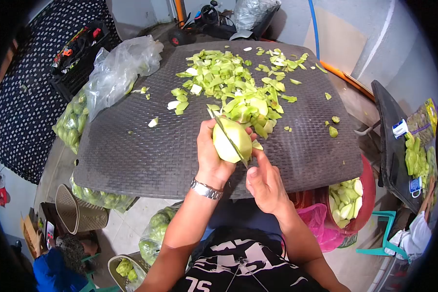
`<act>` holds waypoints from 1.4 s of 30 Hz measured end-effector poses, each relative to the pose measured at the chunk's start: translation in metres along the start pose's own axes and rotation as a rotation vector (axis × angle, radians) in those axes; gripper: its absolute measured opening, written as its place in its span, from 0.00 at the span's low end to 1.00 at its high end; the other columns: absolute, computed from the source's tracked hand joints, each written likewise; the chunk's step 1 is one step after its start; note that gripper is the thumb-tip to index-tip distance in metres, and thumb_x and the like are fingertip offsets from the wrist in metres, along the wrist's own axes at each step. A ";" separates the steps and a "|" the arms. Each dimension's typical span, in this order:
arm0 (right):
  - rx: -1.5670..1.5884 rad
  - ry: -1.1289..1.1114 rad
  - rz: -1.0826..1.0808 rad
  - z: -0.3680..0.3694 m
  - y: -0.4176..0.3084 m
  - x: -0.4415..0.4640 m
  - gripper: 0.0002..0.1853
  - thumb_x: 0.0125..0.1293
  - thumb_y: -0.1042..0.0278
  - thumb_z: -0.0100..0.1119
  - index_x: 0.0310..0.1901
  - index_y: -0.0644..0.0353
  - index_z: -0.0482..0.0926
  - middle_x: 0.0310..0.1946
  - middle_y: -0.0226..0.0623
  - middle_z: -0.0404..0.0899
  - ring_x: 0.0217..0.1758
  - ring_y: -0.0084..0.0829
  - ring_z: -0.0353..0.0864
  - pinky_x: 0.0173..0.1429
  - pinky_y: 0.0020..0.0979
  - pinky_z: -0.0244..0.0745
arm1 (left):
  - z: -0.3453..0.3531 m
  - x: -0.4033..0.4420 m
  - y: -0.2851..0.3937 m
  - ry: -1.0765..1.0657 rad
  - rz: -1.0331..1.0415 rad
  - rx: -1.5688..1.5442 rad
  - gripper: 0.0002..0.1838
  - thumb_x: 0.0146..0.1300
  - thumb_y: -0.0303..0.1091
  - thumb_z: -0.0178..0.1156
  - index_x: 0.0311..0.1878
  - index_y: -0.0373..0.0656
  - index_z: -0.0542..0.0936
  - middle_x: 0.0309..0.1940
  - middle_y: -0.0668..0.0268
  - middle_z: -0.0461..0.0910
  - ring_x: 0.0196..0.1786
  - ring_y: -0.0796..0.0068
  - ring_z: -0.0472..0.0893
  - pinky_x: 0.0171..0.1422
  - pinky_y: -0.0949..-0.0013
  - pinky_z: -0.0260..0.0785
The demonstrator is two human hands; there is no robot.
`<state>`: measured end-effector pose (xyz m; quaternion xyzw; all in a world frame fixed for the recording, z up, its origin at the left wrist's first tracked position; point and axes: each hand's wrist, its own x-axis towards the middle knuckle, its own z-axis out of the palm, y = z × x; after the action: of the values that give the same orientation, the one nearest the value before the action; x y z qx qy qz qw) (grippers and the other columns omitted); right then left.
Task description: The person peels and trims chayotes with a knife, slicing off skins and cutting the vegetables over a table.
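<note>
My left hand (213, 151), with a metal watch on its wrist, is wrapped round a pale green peeled vegetable (232, 139) above the table's near part. Across the vegetable lies a thin dark blade (227, 135), slanting down toward my right hand (265, 182). The fingers of my right hand are bent near the blade's lower end; its handle is hidden there. Just beyond the hands, a heap of green peels (224, 78) spreads over the dark woven table (146, 146).
A clear plastic bag (124, 68) lies at the table's left edge, above bagged green vegetables (73, 121). Below right stands a red tub (368, 194) of peeled pieces beside a pink bag (314, 224). Woven baskets (78, 211) are lower left. People sit at both lower sides.
</note>
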<state>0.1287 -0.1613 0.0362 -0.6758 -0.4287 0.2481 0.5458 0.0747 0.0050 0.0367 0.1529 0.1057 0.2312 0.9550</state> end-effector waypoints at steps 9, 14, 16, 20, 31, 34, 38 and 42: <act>-0.016 -0.040 0.011 -0.001 0.001 -0.003 0.45 0.78 0.32 0.51 0.76 0.68 0.58 0.33 0.61 0.85 0.40 0.61 0.88 0.43 0.48 0.77 | -0.003 -0.003 -0.002 -0.022 -0.022 -0.004 0.15 0.75 0.46 0.56 0.55 0.46 0.77 0.42 0.57 0.84 0.47 0.46 0.88 0.61 0.38 0.81; 0.024 0.035 -0.069 0.006 0.001 -0.001 0.42 0.79 0.34 0.52 0.75 0.65 0.59 0.42 0.62 0.85 0.47 0.62 0.89 0.49 0.49 0.80 | 0.004 -0.014 -0.012 0.037 0.097 0.119 0.17 0.77 0.48 0.56 0.57 0.46 0.77 0.43 0.56 0.84 0.50 0.44 0.88 0.57 0.40 0.83; -0.004 0.034 -0.060 0.003 -0.001 -0.004 0.41 0.79 0.35 0.53 0.75 0.65 0.59 0.44 0.62 0.85 0.48 0.62 0.89 0.50 0.50 0.80 | 0.006 -0.017 -0.016 0.046 0.118 0.093 0.17 0.77 0.48 0.56 0.57 0.46 0.77 0.44 0.56 0.84 0.50 0.44 0.88 0.58 0.40 0.83; -0.060 0.066 -0.166 0.003 0.001 -0.004 0.42 0.78 0.34 0.54 0.74 0.66 0.59 0.43 0.63 0.85 0.49 0.64 0.88 0.50 0.51 0.80 | 0.012 -0.018 -0.010 0.020 0.026 0.009 0.15 0.77 0.46 0.57 0.55 0.46 0.78 0.43 0.56 0.84 0.50 0.44 0.88 0.59 0.38 0.82; -0.253 0.155 -0.176 0.006 0.010 0.001 0.43 0.77 0.28 0.49 0.69 0.65 0.62 0.35 0.63 0.84 0.40 0.69 0.86 0.43 0.60 0.79 | 0.004 -0.011 -0.003 0.095 0.058 0.181 0.13 0.74 0.44 0.61 0.51 0.47 0.79 0.39 0.59 0.84 0.41 0.48 0.88 0.58 0.42 0.83; -0.224 0.069 -0.142 0.000 0.005 0.002 0.42 0.77 0.27 0.47 0.68 0.64 0.62 0.36 0.64 0.84 0.39 0.70 0.85 0.45 0.61 0.79 | 0.002 -0.013 -0.006 0.010 0.054 0.063 0.16 0.78 0.50 0.58 0.51 0.47 0.78 0.44 0.57 0.84 0.44 0.51 0.87 0.59 0.44 0.82; -0.202 -0.122 -0.100 -0.013 -0.001 -0.003 0.42 0.78 0.33 0.52 0.73 0.66 0.58 0.45 0.66 0.84 0.48 0.68 0.86 0.54 0.56 0.80 | 0.011 -0.018 -0.001 -0.039 -0.009 0.039 0.18 0.81 0.53 0.54 0.51 0.47 0.78 0.48 0.57 0.83 0.48 0.53 0.86 0.58 0.46 0.82; -0.110 -0.169 -0.112 -0.016 0.005 -0.013 0.42 0.78 0.44 0.61 0.78 0.66 0.54 0.54 0.67 0.82 0.58 0.64 0.85 0.61 0.51 0.79 | -0.011 -0.011 0.009 -0.169 -0.102 -0.112 0.20 0.82 0.54 0.54 0.54 0.45 0.79 0.53 0.54 0.83 0.48 0.51 0.86 0.59 0.45 0.82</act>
<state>0.1359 -0.1810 0.0340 -0.6562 -0.5233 0.2497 0.4829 0.0588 0.0105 0.0310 0.1127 0.0196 0.1741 0.9781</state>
